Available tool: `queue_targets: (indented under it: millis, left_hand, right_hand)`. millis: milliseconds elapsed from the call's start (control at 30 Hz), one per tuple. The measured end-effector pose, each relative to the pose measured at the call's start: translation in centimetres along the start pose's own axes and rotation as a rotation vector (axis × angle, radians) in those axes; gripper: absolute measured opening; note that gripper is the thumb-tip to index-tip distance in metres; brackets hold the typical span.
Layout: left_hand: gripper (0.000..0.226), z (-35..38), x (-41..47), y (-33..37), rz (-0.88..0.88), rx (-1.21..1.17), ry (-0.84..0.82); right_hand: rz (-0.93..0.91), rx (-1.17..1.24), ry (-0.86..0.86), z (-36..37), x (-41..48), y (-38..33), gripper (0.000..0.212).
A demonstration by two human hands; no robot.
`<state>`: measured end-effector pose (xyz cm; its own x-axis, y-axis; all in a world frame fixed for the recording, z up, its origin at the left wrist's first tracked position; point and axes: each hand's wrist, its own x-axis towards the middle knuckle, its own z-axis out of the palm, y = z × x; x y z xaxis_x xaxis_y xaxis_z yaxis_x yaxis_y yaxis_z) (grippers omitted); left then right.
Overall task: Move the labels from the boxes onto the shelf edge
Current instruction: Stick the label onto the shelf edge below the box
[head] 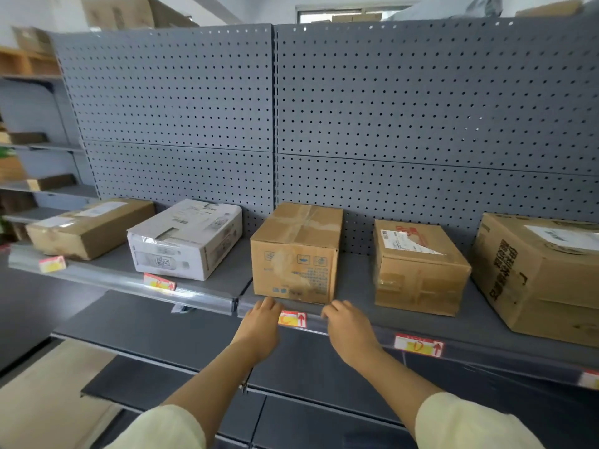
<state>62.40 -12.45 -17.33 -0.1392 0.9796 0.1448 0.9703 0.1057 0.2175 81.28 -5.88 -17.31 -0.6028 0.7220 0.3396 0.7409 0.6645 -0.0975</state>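
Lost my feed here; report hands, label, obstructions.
Left hand, right hand open on shelf edge. Red-and-yellow label on edge between them, below middle box. Nothing blocking.

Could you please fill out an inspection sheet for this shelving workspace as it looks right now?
Surface: grey shelf with a clear edge strip.
Job's things: five boxes in a row; a red-yellow label sits in the strip below each, middle label between the hands.
Clutter: nothing seen.
Hands: left hand and right hand touch the shelf edge, holding nothing.
Cables: nothing seen.
Surroundings: grey pegboard behind; more shelving with cartons at left.
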Motion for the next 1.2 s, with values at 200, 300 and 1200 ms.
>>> queue_targets:
  millis: [200,300,1200]
  left_hand:
    - [0.055,-0.1,2.2,-5.0,0.179,0.037,-0.113]
    - [0.052,0.1,3.0,-5.4,0.258,0.108,-0.123]
    - [0.052,-0.4,2.5,-4.2,0.251,0.156,-0.117]
  right_hand:
    - [0.153,0.043,0.019,1.3,2.6,-3.9,0.023]
    - [0.177,0.013,0.001,1.7,2.6,-5.1,0.024]
    - [0.203,-0.030,-0.115,2.3,2.8,-5.7,0.030]
